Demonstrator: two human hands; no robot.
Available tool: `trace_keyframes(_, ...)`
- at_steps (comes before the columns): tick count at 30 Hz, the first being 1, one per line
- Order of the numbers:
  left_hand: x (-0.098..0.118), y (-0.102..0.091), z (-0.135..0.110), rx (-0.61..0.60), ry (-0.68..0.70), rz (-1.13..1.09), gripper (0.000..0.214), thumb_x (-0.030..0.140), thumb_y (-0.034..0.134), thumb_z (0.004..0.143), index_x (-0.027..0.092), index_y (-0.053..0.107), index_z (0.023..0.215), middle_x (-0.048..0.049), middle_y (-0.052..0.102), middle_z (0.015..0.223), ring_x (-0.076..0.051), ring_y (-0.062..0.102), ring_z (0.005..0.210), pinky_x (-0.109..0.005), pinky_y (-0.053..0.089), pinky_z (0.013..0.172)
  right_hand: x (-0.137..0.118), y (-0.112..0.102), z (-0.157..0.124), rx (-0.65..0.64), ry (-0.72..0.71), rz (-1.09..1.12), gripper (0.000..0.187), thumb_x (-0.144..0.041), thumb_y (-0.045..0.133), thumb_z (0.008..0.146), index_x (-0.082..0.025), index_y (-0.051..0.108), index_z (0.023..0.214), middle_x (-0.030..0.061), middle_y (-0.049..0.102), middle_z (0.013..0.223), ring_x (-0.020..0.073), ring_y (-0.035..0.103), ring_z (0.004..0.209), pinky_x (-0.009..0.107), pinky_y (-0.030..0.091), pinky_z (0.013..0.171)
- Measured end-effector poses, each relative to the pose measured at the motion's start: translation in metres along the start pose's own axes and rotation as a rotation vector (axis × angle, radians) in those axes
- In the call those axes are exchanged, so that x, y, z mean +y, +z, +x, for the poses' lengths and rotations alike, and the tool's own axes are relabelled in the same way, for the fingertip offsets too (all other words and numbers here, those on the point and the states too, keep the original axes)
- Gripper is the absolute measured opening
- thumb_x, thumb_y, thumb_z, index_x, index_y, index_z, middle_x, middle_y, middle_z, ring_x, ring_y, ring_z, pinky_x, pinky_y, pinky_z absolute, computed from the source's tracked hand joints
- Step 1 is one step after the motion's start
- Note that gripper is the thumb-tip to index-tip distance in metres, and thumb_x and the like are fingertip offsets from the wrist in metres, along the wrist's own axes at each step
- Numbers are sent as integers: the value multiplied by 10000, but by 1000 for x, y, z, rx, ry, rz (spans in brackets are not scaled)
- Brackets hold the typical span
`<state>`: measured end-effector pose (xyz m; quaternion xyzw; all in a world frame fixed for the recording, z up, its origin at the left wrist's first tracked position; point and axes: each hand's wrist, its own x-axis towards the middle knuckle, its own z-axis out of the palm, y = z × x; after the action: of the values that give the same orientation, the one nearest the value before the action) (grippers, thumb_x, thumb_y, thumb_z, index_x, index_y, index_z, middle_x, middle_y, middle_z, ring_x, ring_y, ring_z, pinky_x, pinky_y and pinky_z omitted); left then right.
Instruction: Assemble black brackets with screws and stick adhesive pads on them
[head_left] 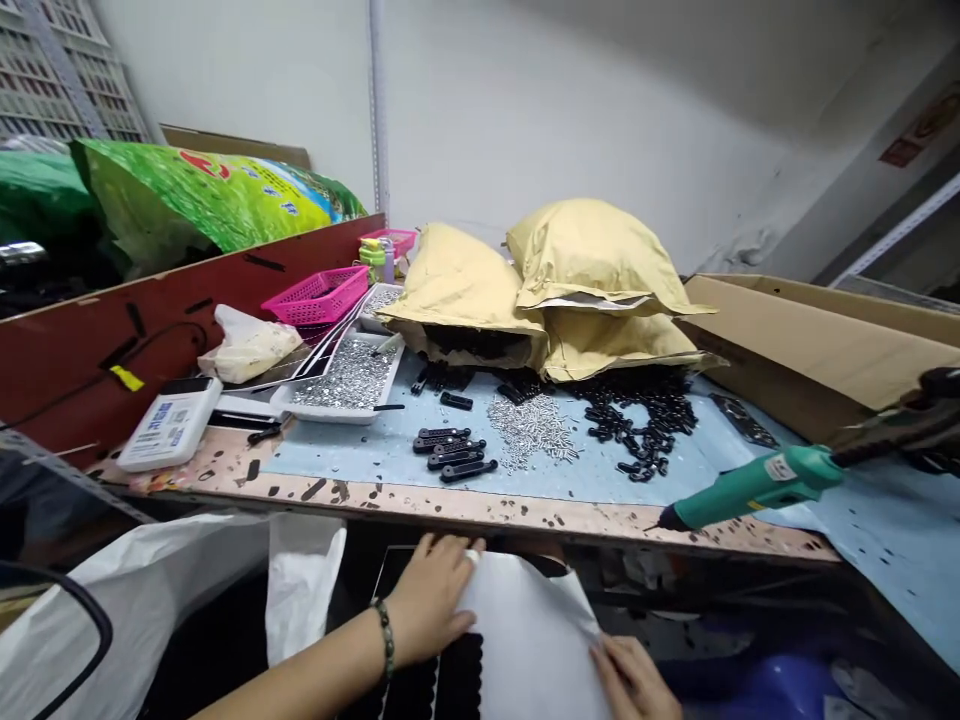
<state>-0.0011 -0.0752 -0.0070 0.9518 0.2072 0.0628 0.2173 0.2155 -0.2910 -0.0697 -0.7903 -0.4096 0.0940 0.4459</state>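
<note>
A cluttered table (480, 505) stands against a white wall, with two hands working below its front edge.
Left to right across the middle: a tray of screws (349, 375), black parts (454, 455) and a green power tool (757, 485). At lower centre the left hand (431, 600) lies flat, fingers together, on a white sheet (525, 630). The right hand (634, 680) touches the sheet's lower right edge; I cannot tell its grip.

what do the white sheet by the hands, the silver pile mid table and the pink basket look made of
The white sheet: likely paper or thin film, matte, bending softly under the left hand. The silver pile: small metal pins, probably steel, bright and glinting. The pink basket: moulded plastic, glossy, with an open lattice wall.
</note>
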Motion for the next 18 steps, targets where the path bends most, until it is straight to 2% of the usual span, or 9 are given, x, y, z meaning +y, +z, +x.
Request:
trace_keyframes(3, -9, 8, -5, -21, -105, -67, 697, 293, 736, 645, 156, 489, 1282, -188, 561, 1239, -403, 488, 1151, -624, 273, 980, 6, -39, 22, 54, 11, -174, 416, -575, 521, 817, -207, 712, 847, 92, 669, 875, 251, 652, 834, 321, 528, 739)
trace_keyframes(5, -9, 9, 1, -55, -105, -173, 572, 243, 710, 657, 213, 543, 1203, -105, 618, 1151, -333, 539, 1098, -510, 344, 971, 8, -54, 31, 188, 47, -386, 526, -609, 429, 836, -159, 695, 897, 149, 645, 911, 312, 623, 867, 425, 511, 758)
trace_keyframes(7, -5, 8, 13, -98, -103, -306, 372, 226, 660, 705, 243, 600, 1072, -40, 659, 1049, -268, 592, 1019, -393, 416, 908, 6, -54, 27, 353, 15, -548, 597, -603, 383, 852, -91, 656, 996, 214, 604, 983, 366, 578, 936, 515, 473, 797)
trace_keyframes(8, -2, 8, 19, -119, -108, -375, 272, 241, 639, 731, 237, 617, 1003, -26, 672, 999, -249, 614, 971, -356, 442, 864, 4, -47, 19, 406, -21, -569, 586, -575, 389, 866, -71, 624, 1051, 228, 586, 1020, 372, 561, 972, 531, 459, 823)
trace_keyframes(10, 3, 7, 32, -151, -132, -510, 167, 307, 593, 789, 207, 617, 920, -25, 683, 905, -234, 645, 872, -322, 477, 781, 0, -21, -7, 368, -104, -466, 473, -479, 443, 897, -88, 557, 1138, 197, 584, 1067, 323, 562, 1016, 483, 464, 872)
trace_keyframes(12, 4, 6, 40, -171, -162, -637, 229, 371, 533, 842, 179, 595, 949, -41, 687, 899, -228, 657, 839, -307, 495, 738, -3, 13, -39, 191, -83, -366, 389, -415, 468, 916, -159, 512, 1206, 143, 587, 1150, 275, 571, 1062, 399, 503, 857)
trace_keyframes(14, 1, 5, 41, -190, -180, -739, 305, 405, 486, 877, 164, 564, 1047, -67, 684, 984, -228, 655, 894, -302, 502, 762, -3, 44, -66, 165, -11, -356, 418, -417, 421, 941, -210, 454, 1303, 119, 558, 1255, 276, 536, 1149, 384, 506, 872)
trace_keyframes(16, -5, 3, 34, -205, -210, -831, 366, 423, 551, 850, 164, 556, 1110, -90, 664, 1094, -243, 629, 999, -312, 484, 849, -3, 62, -82, 140, 20, -339, 471, -428, 395, 950, -243, 371, 1382, 101, 485, 1364, 288, 466, 1238, 412, 486, 924)
trace_keyframes(18, -8, 2, 22, -157, -304, -980, 474, 409, 699, 751, 179, 564, 1142, -100, 641, 1170, -269, 582, 1103, -328, 438, 941, -2, 65, -88, 126, 39, -308, 494, -411, 400, 952, -257, 323, 1414, 93, 426, 1418, 290, 428, 1276, 429, 477, 951)
